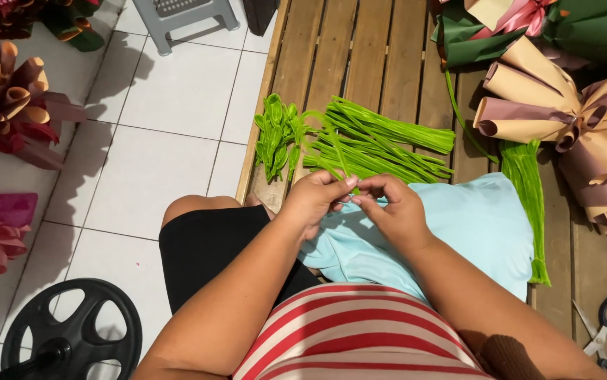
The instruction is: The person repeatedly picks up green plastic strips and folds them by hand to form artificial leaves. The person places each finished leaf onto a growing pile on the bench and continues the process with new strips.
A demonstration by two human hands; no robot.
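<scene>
The fingertips of both hands meet over the person's lap and pinch one green pipe cleaner [333, 149] between them. The left hand [315, 198] has its thumb and forefinger closed on the stem near its lower end; the right hand [391, 210] has its fingers curled in and closed on the same stem just beside the left's — the two sets of fingertips are almost touching. From the pinch the stem rises away from the body and bends into a loop above the hands.

Under the hands lies a pale blue cushion [483, 225] on the lap, next to black shorts [208, 250] and a red-and-white striped shirt [353, 338].

Just beyond the hands, on the wooden slatted platform [367, 49], a loose pile of straight green pipe cleaners [388, 141] lies fanned out, and to its left sits a small heap of folded green pipe-cleaner leaves [277, 134], near the platform's edge. A separate bundle of green stems [525, 190] runs down the right side of the cushion.

Farther right are paper-wrapped bouquets in beige and mauve [564, 119] and one in dark green wrap [479, 32]. Scissors [603, 327] with black handles lie at the lower right. On the white tiled floor [170, 134] to the left stand a grey plastic stool [184, 14], more wrapped paper bouquets [8, 98], and — nearest the camera — a black wheel-shaped base [71, 331].
</scene>
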